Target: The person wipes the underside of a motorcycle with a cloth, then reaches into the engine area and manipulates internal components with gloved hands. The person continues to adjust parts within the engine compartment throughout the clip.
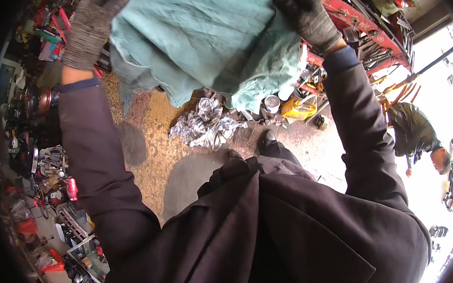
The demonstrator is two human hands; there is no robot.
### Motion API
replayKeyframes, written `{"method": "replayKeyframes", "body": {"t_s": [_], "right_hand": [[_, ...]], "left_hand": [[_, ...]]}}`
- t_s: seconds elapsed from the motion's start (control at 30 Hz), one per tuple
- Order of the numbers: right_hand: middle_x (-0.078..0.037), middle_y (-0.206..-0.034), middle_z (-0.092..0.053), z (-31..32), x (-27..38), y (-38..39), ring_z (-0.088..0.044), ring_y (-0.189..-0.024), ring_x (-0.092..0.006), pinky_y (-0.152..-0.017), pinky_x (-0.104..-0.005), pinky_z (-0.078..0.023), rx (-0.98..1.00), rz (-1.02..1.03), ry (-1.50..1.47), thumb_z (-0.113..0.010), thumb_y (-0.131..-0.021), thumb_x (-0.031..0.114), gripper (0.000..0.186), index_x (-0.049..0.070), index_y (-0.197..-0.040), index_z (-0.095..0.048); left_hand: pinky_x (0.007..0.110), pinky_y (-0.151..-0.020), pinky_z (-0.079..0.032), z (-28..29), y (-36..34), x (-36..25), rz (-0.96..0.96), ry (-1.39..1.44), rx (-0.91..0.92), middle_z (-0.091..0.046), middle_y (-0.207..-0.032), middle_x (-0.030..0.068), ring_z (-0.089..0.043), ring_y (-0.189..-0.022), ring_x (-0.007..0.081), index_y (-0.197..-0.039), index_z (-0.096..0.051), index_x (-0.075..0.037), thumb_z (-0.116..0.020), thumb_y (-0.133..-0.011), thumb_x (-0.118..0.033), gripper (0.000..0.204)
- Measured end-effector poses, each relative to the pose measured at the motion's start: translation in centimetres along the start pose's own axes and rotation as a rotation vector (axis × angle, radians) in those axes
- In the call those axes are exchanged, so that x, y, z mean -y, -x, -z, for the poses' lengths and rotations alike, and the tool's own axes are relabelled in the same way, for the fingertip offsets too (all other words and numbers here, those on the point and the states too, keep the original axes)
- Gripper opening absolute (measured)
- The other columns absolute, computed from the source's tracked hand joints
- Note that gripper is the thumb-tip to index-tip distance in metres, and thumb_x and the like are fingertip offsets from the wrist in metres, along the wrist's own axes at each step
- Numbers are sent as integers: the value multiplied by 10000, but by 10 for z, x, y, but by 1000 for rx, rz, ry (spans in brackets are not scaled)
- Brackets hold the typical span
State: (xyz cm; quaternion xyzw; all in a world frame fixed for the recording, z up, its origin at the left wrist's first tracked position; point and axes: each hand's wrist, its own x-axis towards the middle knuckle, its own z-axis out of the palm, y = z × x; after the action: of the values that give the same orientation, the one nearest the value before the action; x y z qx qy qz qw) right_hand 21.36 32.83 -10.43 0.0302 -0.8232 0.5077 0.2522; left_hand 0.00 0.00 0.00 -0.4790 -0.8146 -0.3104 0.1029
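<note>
A large pale green cloth [202, 38] hangs spread out in front of me, held up at its two top corners. My left hand [92, 22], in a grey knitted glove, is shut on the left corner. At the upper right, my right hand [305, 14], in a dark knitted glove, grips the other corner. Both arms wear dark sleeves and reach upward. Below the cloth, a crumpled silvery sheet [206, 124] lies on the stained floor [141, 140].
Red tool racks [363, 24] stand behind the cloth. A yellow container [298, 109] and a metal can [272, 103] sit on the floor beneath them. Cluttered shelves of tools [48, 180] fill the left side. Another person [416, 135] bends over at the right.
</note>
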Motion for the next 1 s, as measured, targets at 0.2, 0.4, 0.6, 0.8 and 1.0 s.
{"method": "replayKeyframes", "body": {"t_s": [0.2, 0.4, 0.6, 0.8, 1.0], "right_hand": [[-122, -1031, -664, -12, 6, 16, -633, -922, -183, -818, -327, -519, 284, 44, 73, -789, -788, 333, 446, 61, -1115, -656], [-178, -1299, -535, -75, -37, 28, -588, -1089, -228, -794, -342, -558, 540, 65, 72, -814, -761, 263, 756, 68, -1385, -436], [-257, -1257, -548, -179, -70, 47, -569, -1086, -355, -908, -422, -459, 672, -23, 92, -590, -908, 242, 433, -21, -1250, -543], [-155, -1149, -617, -157, -70, 16, -595, -1056, -278, -941, -341, -465, 401, 475, 244, -603, -898, 182, 323, 33, -1184, -604], [-90, -954, -686, -181, -39, -35, -661, -869, -209, -787, -299, -537, 336, -407, -641, -596, -880, 96, 188, 43, -1053, -647]], "left_hand": [[296, -899, -458, 26, -9, 28, 246, 252, -257, -667, -1085, 89, -605, -990, 183, -1140, -657, -40, -660, -892, -207, 299], [310, -891, -451, 93, -12, 36, -300, -459, -253, -635, -1122, 89, -580, -1018, 202, -1197, -620, -34, -671, -870, -218, 379], [321, -842, -463, 147, -16, 44, 126, -101, -326, -639, -1098, 78, -585, -974, 201, -1205, -623, -56, -694, -837, -228, 413], [333, -792, -476, 147, 20, 123, 565, 186, -391, -643, -1073, 67, -590, -930, 199, -1213, -626, -78, -717, -803, -237, 449], [254, -788, -517, -19, 114, 87, 36, 113, -342, -598, -1011, 57, -599, -858, 161, -1133, -588, -5, -685, -844, -101, 319]]}}
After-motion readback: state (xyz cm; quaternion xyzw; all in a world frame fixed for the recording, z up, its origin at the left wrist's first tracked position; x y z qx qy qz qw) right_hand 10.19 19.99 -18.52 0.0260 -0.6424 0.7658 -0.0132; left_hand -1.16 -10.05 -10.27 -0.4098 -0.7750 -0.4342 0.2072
